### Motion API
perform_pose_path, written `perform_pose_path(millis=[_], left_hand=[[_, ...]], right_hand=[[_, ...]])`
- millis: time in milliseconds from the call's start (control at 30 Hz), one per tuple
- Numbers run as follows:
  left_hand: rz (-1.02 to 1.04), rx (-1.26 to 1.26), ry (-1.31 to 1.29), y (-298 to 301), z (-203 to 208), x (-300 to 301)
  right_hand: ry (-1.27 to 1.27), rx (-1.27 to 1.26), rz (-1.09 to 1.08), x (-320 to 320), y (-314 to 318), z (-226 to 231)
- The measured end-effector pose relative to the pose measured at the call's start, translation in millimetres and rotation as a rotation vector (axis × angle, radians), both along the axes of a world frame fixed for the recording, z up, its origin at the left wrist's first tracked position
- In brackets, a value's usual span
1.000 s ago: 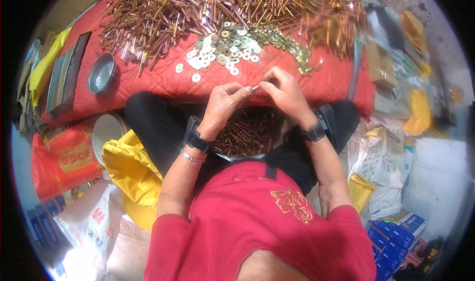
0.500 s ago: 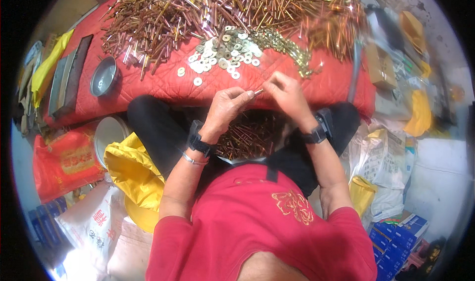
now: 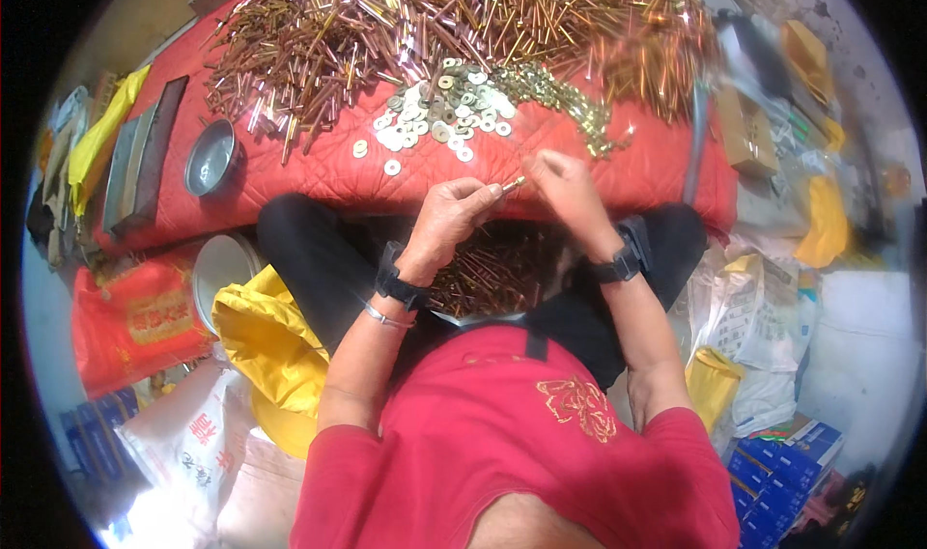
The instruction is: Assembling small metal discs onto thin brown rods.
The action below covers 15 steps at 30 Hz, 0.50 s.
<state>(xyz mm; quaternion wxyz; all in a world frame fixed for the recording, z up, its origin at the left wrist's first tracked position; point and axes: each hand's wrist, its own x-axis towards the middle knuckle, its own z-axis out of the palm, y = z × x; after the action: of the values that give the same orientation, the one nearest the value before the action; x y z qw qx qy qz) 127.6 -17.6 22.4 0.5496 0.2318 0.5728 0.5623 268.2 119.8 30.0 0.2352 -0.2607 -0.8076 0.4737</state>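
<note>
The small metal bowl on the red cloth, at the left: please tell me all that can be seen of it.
The small metal bowl is round, shallow and grey, with a shiny rim, and looks like steel. It stands upright on the red quilted cloth, near its left edge, beside a dark flat block. Its inside looks empty, though that is hard to tell. The nearest brass-coloured pins lie just right of it. Neither hand touches it.

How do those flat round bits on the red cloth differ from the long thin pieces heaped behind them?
The washers are flat silvery rings with holes; the rods are long, slim and coppery-gold. The washers form a small, loosely scattered patch; the rods pile into a far larger heap. Both are shiny metal lying on the red quilted cloth.
</note>
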Motion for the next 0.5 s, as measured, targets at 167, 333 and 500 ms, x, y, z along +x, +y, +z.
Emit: perform_pose_path(millis=[167,333,500], left_hand=[[0.012,-0.021,-0.011,-1,-2,-2],[0.001,-0.029,-0.007,3,-3,-4],[-0.005,-0.043,-0.047,3,0,-4]], right_hand=[[0.091,0.024,-0.014,-9,-9,0],[0.127,0.049,-0.062,-12,-8,-5],[-0.051,0.044,0.026,-8,2,-4]])
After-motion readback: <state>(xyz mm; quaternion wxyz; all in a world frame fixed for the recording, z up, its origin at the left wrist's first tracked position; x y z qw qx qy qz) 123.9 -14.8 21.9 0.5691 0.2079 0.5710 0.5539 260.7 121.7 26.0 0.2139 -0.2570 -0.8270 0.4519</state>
